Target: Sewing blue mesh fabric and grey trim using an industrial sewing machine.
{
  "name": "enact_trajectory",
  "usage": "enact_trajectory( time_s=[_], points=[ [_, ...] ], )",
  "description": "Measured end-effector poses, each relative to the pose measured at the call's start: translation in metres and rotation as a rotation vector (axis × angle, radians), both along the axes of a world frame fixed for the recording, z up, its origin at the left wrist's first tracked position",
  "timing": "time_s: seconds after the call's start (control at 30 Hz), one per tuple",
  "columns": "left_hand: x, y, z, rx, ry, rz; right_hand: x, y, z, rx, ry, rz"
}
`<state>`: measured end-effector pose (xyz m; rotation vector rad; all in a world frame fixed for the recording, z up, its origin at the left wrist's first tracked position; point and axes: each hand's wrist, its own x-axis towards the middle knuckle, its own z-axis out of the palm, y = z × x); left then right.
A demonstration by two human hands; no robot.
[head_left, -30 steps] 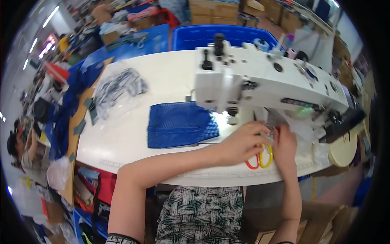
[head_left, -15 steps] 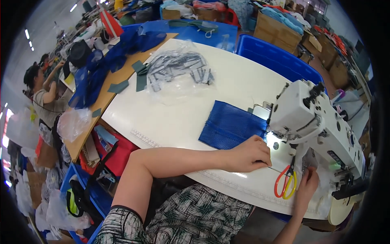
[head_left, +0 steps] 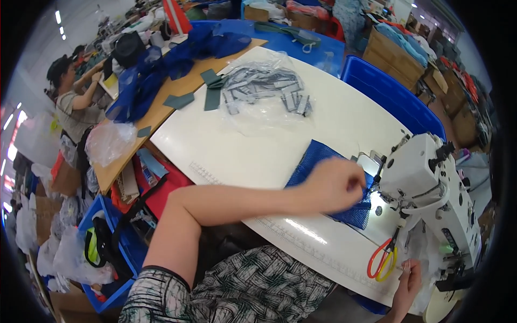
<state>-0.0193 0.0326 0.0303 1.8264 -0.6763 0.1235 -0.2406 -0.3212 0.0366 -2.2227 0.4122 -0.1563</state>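
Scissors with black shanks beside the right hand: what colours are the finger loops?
One red finger loop, one yellow finger loop; best in the head view.

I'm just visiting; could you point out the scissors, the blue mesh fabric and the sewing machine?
Scissors [head_left: 392, 247]: head view, where the red and yellow handles meet.
Blue mesh fabric [head_left: 309, 160]: head view, its uncovered upper-left part.
Sewing machine [head_left: 452, 203]: head view, its white body.

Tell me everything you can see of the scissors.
The scissors have one red loop and one yellow loop, plastic-looking, and dark blades. They lie on the white sewing table, handles toward its near edge, blades pointing toward the sewing machine. The right-hand grip is just right of them, not holding them. Whether the blades are parted is unclear.
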Motion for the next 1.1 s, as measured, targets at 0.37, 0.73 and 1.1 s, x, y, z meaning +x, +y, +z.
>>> enact_trajectory(
  time_s=[0.37, 0.73, 1.1],
  points=[
    [0.139, 0.086, -0.095, 0.544, -0.572, 0.624, 0.076, 0.099, -0.048, -0.689, -0.353, 0.141],
    [0.129, 0.099, -0.075, 0.546, -0.485, 0.464, 0.028, 0.092, -0.002, -0.212, -0.222, 0.386],
    [0.110, 0.097, -0.058, 0.552, -0.321, 0.513, -0.004, 0.042, -0.055, -0.509, -0.324, -0.064]
  ],
)
